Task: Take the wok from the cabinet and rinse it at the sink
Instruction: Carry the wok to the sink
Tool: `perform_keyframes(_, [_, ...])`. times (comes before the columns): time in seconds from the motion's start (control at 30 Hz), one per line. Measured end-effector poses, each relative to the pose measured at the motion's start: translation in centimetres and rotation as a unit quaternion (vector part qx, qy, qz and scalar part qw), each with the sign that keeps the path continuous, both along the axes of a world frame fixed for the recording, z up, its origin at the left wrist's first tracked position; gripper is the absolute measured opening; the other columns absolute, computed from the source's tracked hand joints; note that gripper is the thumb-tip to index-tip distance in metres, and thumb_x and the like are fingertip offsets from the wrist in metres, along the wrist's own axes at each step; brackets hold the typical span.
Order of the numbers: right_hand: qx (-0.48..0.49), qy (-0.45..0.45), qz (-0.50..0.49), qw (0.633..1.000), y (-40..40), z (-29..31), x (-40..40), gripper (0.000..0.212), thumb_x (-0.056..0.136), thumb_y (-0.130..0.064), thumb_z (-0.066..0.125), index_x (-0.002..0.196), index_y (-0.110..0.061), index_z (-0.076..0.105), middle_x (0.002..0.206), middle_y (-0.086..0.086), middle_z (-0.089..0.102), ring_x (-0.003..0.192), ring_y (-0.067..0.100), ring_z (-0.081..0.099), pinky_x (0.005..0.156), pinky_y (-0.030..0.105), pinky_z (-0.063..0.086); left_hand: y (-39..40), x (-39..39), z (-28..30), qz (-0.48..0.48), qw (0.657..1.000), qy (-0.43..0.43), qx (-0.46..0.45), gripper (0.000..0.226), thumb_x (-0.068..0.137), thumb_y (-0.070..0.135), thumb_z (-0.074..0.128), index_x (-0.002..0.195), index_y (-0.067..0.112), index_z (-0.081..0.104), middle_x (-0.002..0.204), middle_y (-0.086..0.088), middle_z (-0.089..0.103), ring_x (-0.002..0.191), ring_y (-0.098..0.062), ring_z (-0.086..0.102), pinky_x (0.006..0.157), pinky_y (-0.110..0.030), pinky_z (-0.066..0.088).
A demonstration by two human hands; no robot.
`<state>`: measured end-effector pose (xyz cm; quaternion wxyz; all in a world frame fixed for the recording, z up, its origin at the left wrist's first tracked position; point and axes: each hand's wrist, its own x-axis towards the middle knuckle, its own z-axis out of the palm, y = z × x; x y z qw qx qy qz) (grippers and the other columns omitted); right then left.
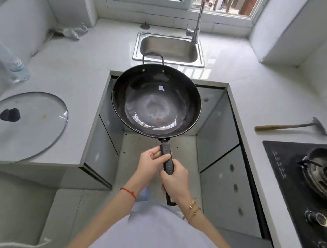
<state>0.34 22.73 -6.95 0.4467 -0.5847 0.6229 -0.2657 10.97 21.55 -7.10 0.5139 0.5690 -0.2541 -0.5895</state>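
Note:
A black wok (156, 102) with a long black handle and a small loop handle on its far rim hangs level in the air over the floor between the counters. My left hand (151, 162) grips the handle near the bowl. My right hand (177, 178) grips it farther back, and the handle's end sticks out behind that wrist. The steel sink (169, 48) lies just beyond the wok's far rim, with a tall chrome tap (197, 25) at its back right. The grey cabinet doors (219, 130) stand below the counter on both sides.
A glass lid (26, 124) with a black knob lies on the left counter. A plastic bottle (14, 66) stands farther left. On the right counter are a wooden-handled spatula (291, 126) and a black gas hob (307, 180). A window runs behind the sink.

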Motion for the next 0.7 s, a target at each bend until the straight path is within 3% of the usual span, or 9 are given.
perform_keyframes(0.1, [-0.002, 0.001, 0.000, 1.000, -6.2, -0.7, 1.7, 0.022, 0.076, -0.009, 0.060, 0.066, -0.023, 0.048, 0.056, -0.005, 0.054, 0.054, 0.035, 0.062, 0.044, 0.033, 0.047, -6.3, 1.7, -1.1, 0.010, 1.000, 0.002, 0.003, 0.031, 0.087, -0.011, 0.062, 0.119, -0.008, 0.064, 0.115, -0.021, 0.070, 0.101, -0.021, 0.064, 0.103, -0.038, 0.048])
perform_keyframes(0.23, [0.009, -0.035, -0.007, 0.999, -15.1, -1.2, 4.9, 0.010, 0.083, -0.011, 0.061, 0.074, -0.012, 0.055, 0.057, 0.002, 0.058, 0.034, 0.014, 0.056, 0.032, 0.021, 0.039, -15.4, 4.8, -1.5, 0.013, 1.000, -0.001, -0.001, 0.033, 0.088, -0.011, 0.060, 0.121, -0.011, 0.061, 0.116, -0.022, 0.069, 0.100, -0.020, 0.064, 0.100, -0.032, 0.049])
perform_keyframes(0.33, [0.015, -0.045, -0.013, 0.999, -22.0, -0.8, 7.6, 0.010, 0.085, -0.012, 0.061, 0.076, -0.012, 0.057, 0.057, 0.004, 0.060, 0.032, 0.012, 0.055, 0.032, 0.020, 0.039, -22.5, 7.5, -1.2, -0.004, 1.000, -0.012, -0.008, 0.032, 0.089, -0.010, 0.060, 0.122, -0.010, 0.061, 0.117, -0.021, 0.069, 0.101, -0.020, 0.065, 0.091, -0.022, 0.052])
perform_keyframes(0.5, [0.034, -0.057, -0.022, 0.998, -32.1, -0.3, 11.0, 0.014, 0.087, -0.012, 0.061, 0.075, -0.018, 0.055, 0.057, 0.002, 0.059, 0.032, 0.013, 0.055, 0.031, 0.022, 0.040, -33.0, 11.2, -0.9, -0.022, 1.000, 0.009, 0.007, 0.033, 0.090, -0.008, 0.061, 0.122, -0.005, 0.063, 0.117, -0.018, 0.070, 0.101, -0.019, 0.067, 0.093, -0.026, 0.054])
perform_keyframes(0.7, [0.059, -0.052, -0.028, 0.997, -42.2, -0.4, 13.5, 0.011, 0.085, -0.012, 0.060, 0.079, -0.020, 0.055, 0.064, 0.004, 0.060, 0.033, 0.010, 0.055, 0.034, 0.023, 0.044, -43.5, 13.7, -1.4, -0.037, 0.999, 0.011, 0.033, 0.033, 0.089, -0.003, 0.064, 0.122, 0.003, 0.065, 0.107, -0.005, 0.076, 0.094, -0.011, 0.073, 0.083, -0.021, 0.057])
